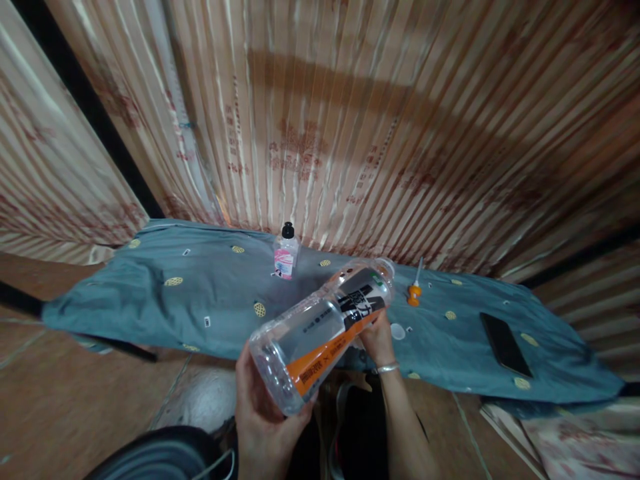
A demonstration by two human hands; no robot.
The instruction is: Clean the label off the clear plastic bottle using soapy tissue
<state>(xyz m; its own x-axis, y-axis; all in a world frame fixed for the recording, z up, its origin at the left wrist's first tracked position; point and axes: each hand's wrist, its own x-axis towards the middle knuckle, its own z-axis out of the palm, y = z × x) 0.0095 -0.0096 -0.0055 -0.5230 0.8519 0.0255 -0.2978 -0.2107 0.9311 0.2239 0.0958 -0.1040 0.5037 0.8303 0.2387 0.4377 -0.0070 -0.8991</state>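
A large clear plastic bottle [315, 327] with an orange, black and grey label lies slanted across the middle of the view. Its broad base points to the lower left, its narrower end to the upper right. My left hand [270, 417] is wrapped round the base end from below. Under the narrower end, my right hand [377, 337], with a silver bracelet at the wrist, grips the bottle; its fingers are partly hidden behind the bottle. A small clear bottle [285, 257] with a black cap and pink label stands upright beyond it. Near my right hand lies a white round disc [397, 332].
A blue-green cloth [150, 293] with pineapple prints covers the narrow table. To the right are an orange-handled screwdriver [415, 293] and a black phone [505, 343]. A striped curtain [310, 133] hangs behind. At lower left is a dark round object [165, 457].
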